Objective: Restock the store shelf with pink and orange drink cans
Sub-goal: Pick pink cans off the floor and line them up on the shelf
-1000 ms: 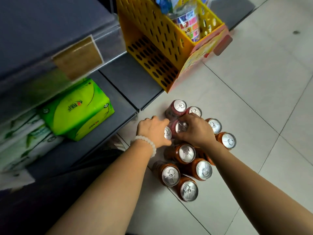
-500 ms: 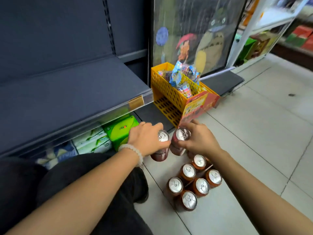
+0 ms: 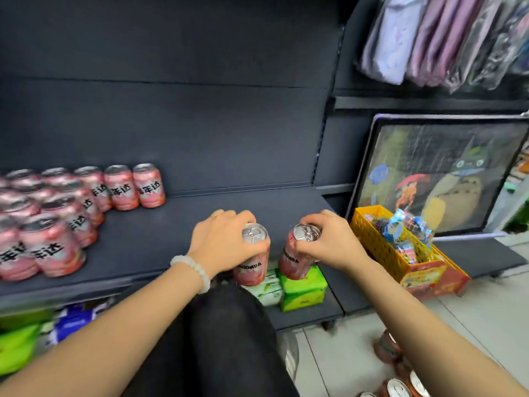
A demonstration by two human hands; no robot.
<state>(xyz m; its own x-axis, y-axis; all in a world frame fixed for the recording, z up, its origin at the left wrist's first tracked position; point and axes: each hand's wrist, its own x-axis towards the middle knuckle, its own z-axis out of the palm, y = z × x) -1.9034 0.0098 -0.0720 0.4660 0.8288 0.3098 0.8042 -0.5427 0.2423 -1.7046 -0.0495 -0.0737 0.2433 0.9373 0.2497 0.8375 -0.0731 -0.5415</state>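
My left hand point(image 3: 221, 242) grips a pink can point(image 3: 252, 266) by its top, held upright in the air just in front of the dark shelf point(image 3: 217, 213). My right hand point(image 3: 332, 242) grips a second pink can point(image 3: 293, 263) the same way, a little to the right and slightly tilted. Several pink cans point(image 3: 71, 202) stand in rows on the left part of the shelf. Several orange cans point(image 3: 398, 376) stand on the floor at the bottom right, partly behind my right forearm.
A yellow basket point(image 3: 380, 242) of packaged goods stands to the right of the shelf, before a framed picture point(image 3: 440, 173). Green tissue packs point(image 3: 303, 287) lie on the lower shelf under the cans. My dark-clothed knee point(image 3: 226, 339) is below my hands. Bagged clothes point(image 3: 440, 35) hang top right.
Both hands have lifted their pink cans from the floor pile up to shelf height. The view has risen, so the shelf with its stocked cans now shows.
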